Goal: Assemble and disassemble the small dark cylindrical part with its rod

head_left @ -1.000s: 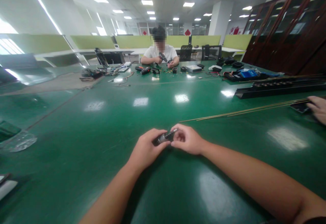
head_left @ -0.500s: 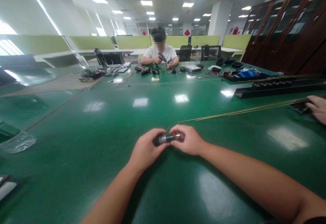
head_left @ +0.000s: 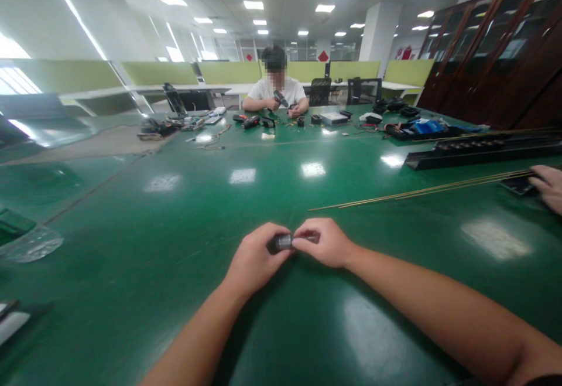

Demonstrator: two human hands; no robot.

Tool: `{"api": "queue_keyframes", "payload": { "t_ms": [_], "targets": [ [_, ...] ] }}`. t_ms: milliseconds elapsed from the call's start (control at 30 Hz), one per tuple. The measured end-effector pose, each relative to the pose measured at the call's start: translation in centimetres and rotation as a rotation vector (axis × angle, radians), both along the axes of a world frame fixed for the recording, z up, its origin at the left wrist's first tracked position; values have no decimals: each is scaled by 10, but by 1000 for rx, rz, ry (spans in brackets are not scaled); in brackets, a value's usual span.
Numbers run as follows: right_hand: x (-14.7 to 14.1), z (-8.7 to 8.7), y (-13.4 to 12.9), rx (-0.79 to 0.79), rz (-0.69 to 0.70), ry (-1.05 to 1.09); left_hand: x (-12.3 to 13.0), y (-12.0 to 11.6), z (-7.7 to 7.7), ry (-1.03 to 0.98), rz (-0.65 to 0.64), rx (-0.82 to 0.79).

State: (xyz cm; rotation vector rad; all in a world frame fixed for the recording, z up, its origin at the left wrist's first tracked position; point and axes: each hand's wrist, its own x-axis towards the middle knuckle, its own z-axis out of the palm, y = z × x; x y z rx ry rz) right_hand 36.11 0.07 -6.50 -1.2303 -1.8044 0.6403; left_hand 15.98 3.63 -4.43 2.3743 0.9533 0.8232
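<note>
Just above the green tabletop, my left hand (head_left: pixel 254 260) is wrapped round a dark metal cylinder (head_left: pixel 283 242) with a shiny grey band. Its exact kind does not show. On the right end of the cylinder, my right hand (head_left: pixel 324 244) is closed, thumb and fingers pinching a thinner metal shaft (head_left: pixel 312 238) that is mostly hidden by the fingers. The fingertips of both hands nearly meet, and the piece lies roughly level between them. Whether the cylinder and shaft are one piece cannot be seen.
Thin brass-coloured rods (head_left: pixel 373 201) lie beyond my right hand, running toward another person's hand (head_left: pixel 548 187) at the right edge. A black channel (head_left: pixel 428 160) rests behind them. Across the table (head_left: pixel 197 198), a person (head_left: pixel 276 90) holds a power drill (head_left: pixel 281 99) among scattered tools.
My right fingers have shifted slightly left along the shaft, closing over the part that showed between the hands. My left hand keeps its hold on the cylinder.
</note>
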Motion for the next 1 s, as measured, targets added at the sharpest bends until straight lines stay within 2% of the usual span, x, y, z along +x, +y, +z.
{"api": "queue_keyframes", "payload": {
  "t_ms": [167,1000],
  "targets": [
    [0,1,2,-43,24,-18,1,-1,2,5,1,-10],
    [1,-3,3,-17,9,-9,0,-1,-1,8,6,13]
  ]
}}
